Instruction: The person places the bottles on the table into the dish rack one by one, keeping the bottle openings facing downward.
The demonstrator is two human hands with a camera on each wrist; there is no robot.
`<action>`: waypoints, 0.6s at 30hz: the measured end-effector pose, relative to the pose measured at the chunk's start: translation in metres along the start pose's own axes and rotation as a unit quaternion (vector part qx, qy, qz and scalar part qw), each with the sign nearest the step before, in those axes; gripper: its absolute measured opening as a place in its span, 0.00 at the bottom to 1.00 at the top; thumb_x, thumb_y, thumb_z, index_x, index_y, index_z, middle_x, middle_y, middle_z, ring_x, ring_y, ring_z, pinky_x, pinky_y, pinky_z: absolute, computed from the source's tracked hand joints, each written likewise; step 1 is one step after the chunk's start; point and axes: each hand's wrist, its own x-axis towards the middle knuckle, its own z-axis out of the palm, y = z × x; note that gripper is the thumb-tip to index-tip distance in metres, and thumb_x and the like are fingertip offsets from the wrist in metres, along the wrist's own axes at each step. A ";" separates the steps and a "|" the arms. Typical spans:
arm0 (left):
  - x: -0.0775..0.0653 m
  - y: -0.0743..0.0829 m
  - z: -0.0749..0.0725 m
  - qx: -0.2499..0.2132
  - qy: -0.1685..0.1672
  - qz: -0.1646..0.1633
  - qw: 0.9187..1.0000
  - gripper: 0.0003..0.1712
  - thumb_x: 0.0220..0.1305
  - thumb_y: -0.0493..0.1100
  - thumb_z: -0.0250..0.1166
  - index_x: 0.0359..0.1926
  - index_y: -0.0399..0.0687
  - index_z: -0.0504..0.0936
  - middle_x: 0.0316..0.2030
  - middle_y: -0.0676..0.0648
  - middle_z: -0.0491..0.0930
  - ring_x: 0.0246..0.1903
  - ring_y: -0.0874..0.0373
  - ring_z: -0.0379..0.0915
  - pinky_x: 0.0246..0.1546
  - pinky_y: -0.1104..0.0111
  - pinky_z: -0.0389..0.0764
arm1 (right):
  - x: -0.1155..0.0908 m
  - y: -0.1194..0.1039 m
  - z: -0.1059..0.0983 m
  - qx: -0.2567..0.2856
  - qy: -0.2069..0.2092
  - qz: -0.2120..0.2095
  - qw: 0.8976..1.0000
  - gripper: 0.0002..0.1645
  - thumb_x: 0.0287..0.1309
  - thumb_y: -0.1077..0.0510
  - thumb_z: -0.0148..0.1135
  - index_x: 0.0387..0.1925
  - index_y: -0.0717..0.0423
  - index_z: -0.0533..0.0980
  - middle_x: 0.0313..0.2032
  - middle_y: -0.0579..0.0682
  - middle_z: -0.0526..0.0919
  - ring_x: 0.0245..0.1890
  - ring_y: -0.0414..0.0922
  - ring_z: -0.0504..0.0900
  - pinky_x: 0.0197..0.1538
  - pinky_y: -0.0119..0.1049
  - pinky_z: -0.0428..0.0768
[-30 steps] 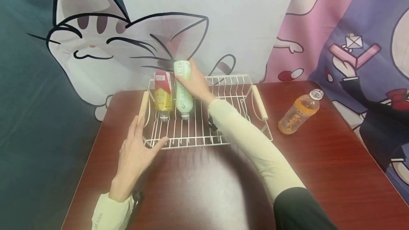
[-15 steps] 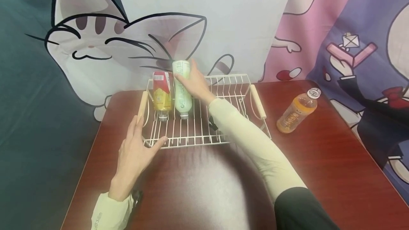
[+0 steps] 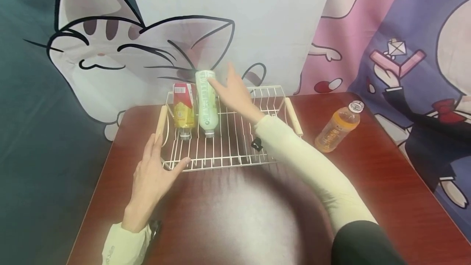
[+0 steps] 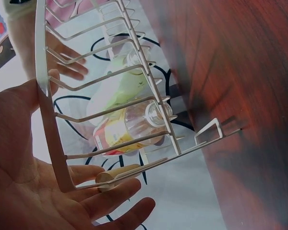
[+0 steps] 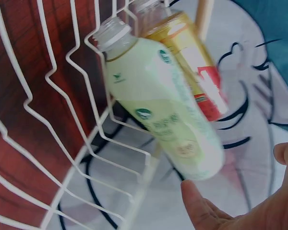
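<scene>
A pale green drink bottle [image 3: 207, 103] stands cap end down in a white wire dish rack [image 3: 224, 161]. Beside it, also upside down, leans a yellow and red labelled bottle [image 3: 184, 107]. My right hand [image 3: 237, 95] is just right of the green bottle's base with thumb and fingers spread. In the right wrist view, a fingertip [image 5: 191, 191] lies close to that base. My left hand [image 3: 152, 179] rests at the rack's front left corner, its thumb by the front rail and its long fingers stretched along the wooden handle [image 4: 117, 176].
An orange drink bottle [image 3: 337, 128] stands on the red-brown table [image 3: 379, 191], right of the rack. The rack's right wooden handle [image 3: 293, 116] lies near the right forearm. A cloth with cartoon drawings [image 3: 257, 19] hangs behind the table.
My right hand has let go of the green bottle and moved off to the right, its fingers spreading. The bottle stays in the rack. My left hand keeps its place at the corner.
</scene>
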 end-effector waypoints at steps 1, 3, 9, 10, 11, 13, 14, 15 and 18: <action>0.000 0.000 0.000 0.001 0.002 0.001 1.000 0.65 0.69 0.75 0.69 0.91 0.51 0.50 0.88 0.36 0.50 0.58 0.15 0.76 0.60 0.23 0.72 | -0.005 -0.001 -0.005 0.003 -0.001 -0.005 1.000 0.59 0.80 0.31 0.56 0.91 0.56 0.42 0.86 0.60 0.59 0.80 0.58 0.70 0.79 0.59 0.71; 0.000 -0.001 0.000 0.001 0.006 0.002 1.000 0.65 0.69 0.74 0.70 0.91 0.51 0.50 0.88 0.36 0.51 0.58 0.15 0.76 0.59 0.23 0.72 | -0.014 -0.001 -0.014 0.006 -0.002 -0.021 1.000 0.58 0.80 0.31 0.57 0.91 0.55 0.43 0.83 0.62 0.64 0.76 0.58 0.76 0.74 0.59 0.78; 0.000 0.001 0.001 -0.005 0.009 0.003 1.000 0.65 0.69 0.72 0.71 0.92 0.54 0.48 0.88 0.37 0.51 0.59 0.15 0.75 0.60 0.23 0.72 | -0.046 0.010 -0.045 0.015 0.010 -0.058 0.998 0.53 0.80 0.34 0.59 0.91 0.49 0.50 0.76 0.62 0.72 0.68 0.58 0.80 0.66 0.58 0.83; 0.000 0.001 0.002 -0.006 0.007 0.003 1.000 0.65 0.69 0.73 0.71 0.92 0.54 0.48 0.88 0.36 0.51 0.59 0.15 0.75 0.60 0.22 0.71 | -0.053 0.013 -0.049 0.019 0.013 -0.058 0.998 0.52 0.80 0.34 0.59 0.91 0.48 0.51 0.76 0.61 0.73 0.67 0.58 0.81 0.66 0.58 0.82; 0.000 0.002 0.002 -0.005 0.006 0.004 1.000 0.65 0.69 0.73 0.71 0.92 0.53 0.48 0.88 0.36 0.51 0.60 0.15 0.74 0.60 0.22 0.71 | -0.060 0.015 -0.053 0.025 0.018 -0.059 0.998 0.51 0.79 0.35 0.60 0.90 0.47 0.53 0.77 0.60 0.73 0.67 0.57 0.81 0.66 0.58 0.82; 0.000 0.002 0.002 -0.005 0.004 0.004 1.000 0.65 0.69 0.73 0.71 0.92 0.53 0.48 0.88 0.36 0.51 0.59 0.15 0.75 0.60 0.22 0.71 | -0.075 0.020 -0.061 0.036 0.027 -0.058 0.997 0.49 0.79 0.37 0.62 0.89 0.47 0.57 0.77 0.58 0.73 0.68 0.56 0.81 0.68 0.58 0.80; 0.000 0.002 0.002 -0.004 0.001 0.003 1.000 0.65 0.69 0.73 0.71 0.92 0.53 0.48 0.88 0.36 0.51 0.60 0.15 0.74 0.60 0.22 0.71 | -0.083 0.022 -0.064 0.043 0.033 -0.061 0.997 0.48 0.79 0.38 0.63 0.89 0.47 0.58 0.75 0.57 0.75 0.66 0.56 0.81 0.67 0.58 0.81; 0.000 0.002 0.001 -0.004 -0.001 0.001 1.000 0.65 0.69 0.73 0.71 0.92 0.53 0.48 0.88 0.36 0.50 0.60 0.14 0.74 0.60 0.22 0.70 | -0.090 0.024 -0.067 0.049 0.037 -0.063 0.996 0.47 0.79 0.39 0.64 0.88 0.48 0.60 0.73 0.57 0.77 0.65 0.55 0.82 0.67 0.57 0.81; -0.001 0.003 0.000 -0.002 -0.002 -0.002 1.000 0.65 0.69 0.72 0.71 0.92 0.54 0.47 0.88 0.37 0.50 0.59 0.14 0.74 0.59 0.22 0.71 | -0.111 0.027 -0.076 0.067 0.046 -0.070 0.994 0.44 0.79 0.42 0.65 0.86 0.50 0.62 0.72 0.57 0.79 0.67 0.55 0.81 0.68 0.57 0.81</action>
